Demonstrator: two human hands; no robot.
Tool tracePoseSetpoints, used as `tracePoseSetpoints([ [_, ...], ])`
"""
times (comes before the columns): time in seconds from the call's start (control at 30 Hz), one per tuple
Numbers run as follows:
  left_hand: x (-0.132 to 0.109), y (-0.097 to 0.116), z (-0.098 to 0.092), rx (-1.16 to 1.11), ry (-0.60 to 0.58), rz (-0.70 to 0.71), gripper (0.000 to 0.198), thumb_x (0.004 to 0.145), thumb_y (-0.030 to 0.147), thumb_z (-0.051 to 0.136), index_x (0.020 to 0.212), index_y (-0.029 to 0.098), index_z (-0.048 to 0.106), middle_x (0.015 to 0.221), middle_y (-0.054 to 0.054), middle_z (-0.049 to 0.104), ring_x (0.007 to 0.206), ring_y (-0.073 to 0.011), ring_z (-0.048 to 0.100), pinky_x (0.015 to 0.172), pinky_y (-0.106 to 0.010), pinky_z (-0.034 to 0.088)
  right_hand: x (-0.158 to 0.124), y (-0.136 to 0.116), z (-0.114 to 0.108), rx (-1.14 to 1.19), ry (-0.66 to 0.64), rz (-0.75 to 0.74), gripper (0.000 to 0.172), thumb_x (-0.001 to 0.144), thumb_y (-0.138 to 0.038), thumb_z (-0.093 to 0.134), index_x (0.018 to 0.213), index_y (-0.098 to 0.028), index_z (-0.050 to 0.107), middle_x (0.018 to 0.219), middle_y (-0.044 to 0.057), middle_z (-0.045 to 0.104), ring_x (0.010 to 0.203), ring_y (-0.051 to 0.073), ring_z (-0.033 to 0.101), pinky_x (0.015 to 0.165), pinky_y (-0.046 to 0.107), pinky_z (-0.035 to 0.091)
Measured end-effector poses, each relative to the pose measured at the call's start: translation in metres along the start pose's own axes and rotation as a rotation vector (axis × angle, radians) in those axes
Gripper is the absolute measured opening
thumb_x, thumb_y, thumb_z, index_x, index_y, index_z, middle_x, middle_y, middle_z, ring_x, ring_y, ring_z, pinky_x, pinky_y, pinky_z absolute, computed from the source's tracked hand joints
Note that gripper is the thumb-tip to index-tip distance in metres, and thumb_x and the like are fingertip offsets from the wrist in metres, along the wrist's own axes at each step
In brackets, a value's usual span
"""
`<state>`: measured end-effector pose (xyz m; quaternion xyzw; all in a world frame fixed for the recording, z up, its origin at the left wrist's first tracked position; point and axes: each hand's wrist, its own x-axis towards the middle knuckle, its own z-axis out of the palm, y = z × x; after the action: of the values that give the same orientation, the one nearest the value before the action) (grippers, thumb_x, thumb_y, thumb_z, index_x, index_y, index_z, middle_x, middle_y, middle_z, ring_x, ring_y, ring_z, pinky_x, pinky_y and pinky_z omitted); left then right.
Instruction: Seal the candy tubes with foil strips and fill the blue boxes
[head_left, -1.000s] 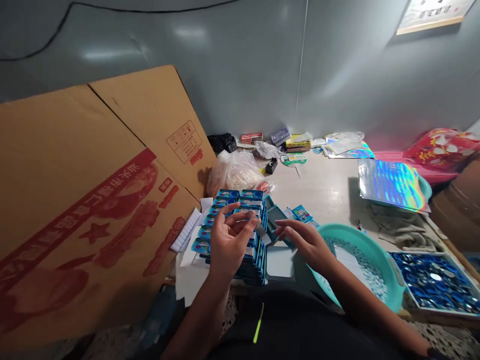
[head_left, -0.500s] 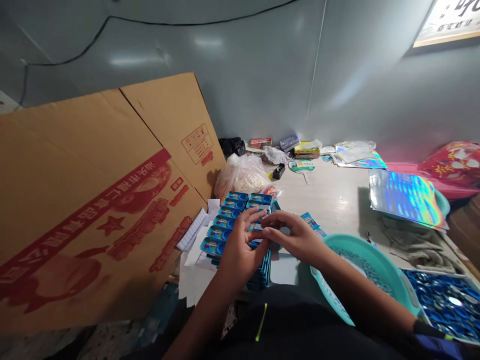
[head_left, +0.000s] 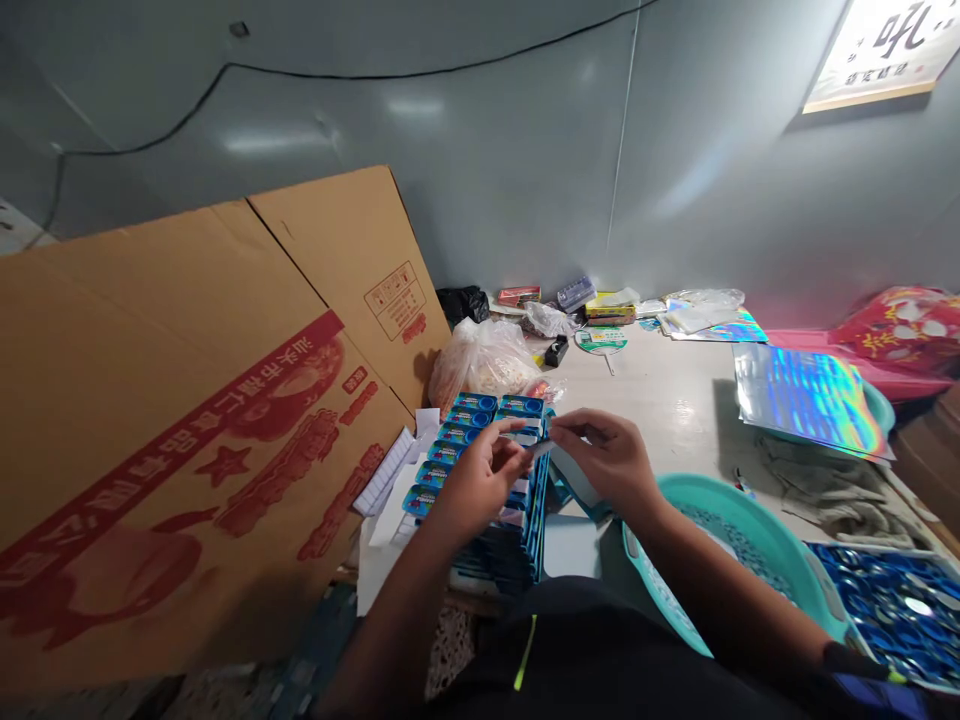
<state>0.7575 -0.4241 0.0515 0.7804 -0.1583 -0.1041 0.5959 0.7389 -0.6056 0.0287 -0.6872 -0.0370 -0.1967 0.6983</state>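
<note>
My left hand (head_left: 484, 475) is closed in a pinch over the stacks, its thumb and fingertips at one end of a small pale strip (head_left: 553, 449). At the strip's other side, the fingers of my right hand (head_left: 609, 455) are pinched together on it. Below and around my left hand stand two columns of blue printed cards (head_left: 427, 474), stacked and overlapping. Pale pieces show on the right-hand column, partly hidden by my fingers. Beneath my right hand lies a grey-white piece with a blue edge (head_left: 581, 485), its kind unclear.
A large cardboard box (head_left: 187, 430) stands at left. A turquoise basin (head_left: 814, 575) with small pieces sits at right, beside a tray of shiny blue items (head_left: 885, 610). Behind are a plastic bag (head_left: 484, 357), a hand fan (head_left: 602, 342) and holographic sheets (head_left: 806, 395).
My hands have moved slightly apart, and a pale strip now shows between them. More of the right-hand card column is uncovered. The camera view has tilted up a little.
</note>
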Motion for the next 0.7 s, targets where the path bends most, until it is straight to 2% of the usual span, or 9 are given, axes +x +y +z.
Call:
tracePoseSetpoints([
  [0.1, 0.031, 0.002, -0.016, 0.165, -0.037, -0.004, 0.035, 0.085, 0.04, 0.068, 0.113, 0.021, 0.066, 0.078, -0.002, 0.067, 0.074, -0.0184, 0.067, 0.067, -0.029, 0.051, 0.017, 0.014, 0.004, 0.136, 0.081, 0.08, 0.027, 0.071, -0.04, 0.08, 0.086, -0.018, 0.075, 0.078, 0.004, 0.074, 0.071, 0.018, 0.066, 0.066, 0.031, 0.052],
  [0.17, 0.058, 0.002, -0.025, 0.265, -0.038, -0.01, 0.041, 0.084, 0.037, 0.067, 0.121, 0.021, 0.062, 0.08, -0.002, 0.068, 0.072, -0.0176, 0.065, 0.066, -0.028, 0.05, 0.033, 0.028, 0.007, 0.204, 0.142, 0.107, 0.031, 0.066, -0.041, 0.082, 0.084, -0.017, 0.074, 0.079, 0.006, 0.074, 0.073, 0.019, 0.067, 0.069, 0.031, 0.052],
  [0.27, 0.098, -0.002, -0.032, 0.371, -0.038, -0.024, 0.049, 0.083, 0.032, 0.067, 0.129, 0.019, 0.057, 0.082, -0.002, 0.069, 0.072, -0.0167, 0.064, 0.068, -0.026, 0.049, 0.054, 0.054, 0.012, 0.197, 0.217, 0.142, 0.04, 0.063, -0.044, 0.082, 0.089, -0.016, 0.071, 0.074, 0.005, 0.072, 0.069, 0.018, 0.067, 0.066, 0.03, 0.051],
  [0.37, 0.126, -0.009, -0.032, 0.446, -0.062, -0.031, 0.043, 0.082, 0.025, 0.065, 0.124, 0.016, 0.06, 0.078, -0.002, 0.067, 0.069, -0.016, 0.061, 0.067, -0.025, 0.046, 0.066, 0.079, 0.017, 0.151, 0.233, 0.175, 0.038, 0.063, -0.045, 0.08, 0.085, -0.016, 0.068, 0.069, 0.003, 0.07, 0.065, 0.018, 0.065, 0.063, 0.029, 0.048],
  [0.53, 0.14, -0.023, -0.027, 0.6, -0.114, 0.005, 0.038, 0.08, 0.018, 0.063, 0.117, 0.015, 0.065, 0.075, 0.0, 0.063, 0.065, -0.0149, 0.056, 0.066, -0.025, 0.042, 0.067, 0.102, 0.02, 0.132, 0.249, 0.182, 0.025, 0.061, -0.037, 0.078, 0.067, -0.017, 0.065, 0.062, 0.001, 0.065, 0.06, 0.015, 0.059, 0.058, 0.026, 0.043],
  [0.7, 0.143, -0.031, -0.025, 0.708, -0.123, 0.023, 0.042, 0.082, 0.018, 0.059, 0.124, 0.015, 0.059, 0.073, 0.001, 0.064, 0.063, -0.0155, 0.058, 0.062, -0.025, 0.042, 0.07, 0.11, 0.019, 0.184, 0.236, 0.211, 0.027, 0.056, -0.038, 0.078, 0.059, -0.019, 0.059, 0.053, -0.001, 0.061, 0.054, 0.014, 0.056, 0.054, 0.026, 0.042],
])
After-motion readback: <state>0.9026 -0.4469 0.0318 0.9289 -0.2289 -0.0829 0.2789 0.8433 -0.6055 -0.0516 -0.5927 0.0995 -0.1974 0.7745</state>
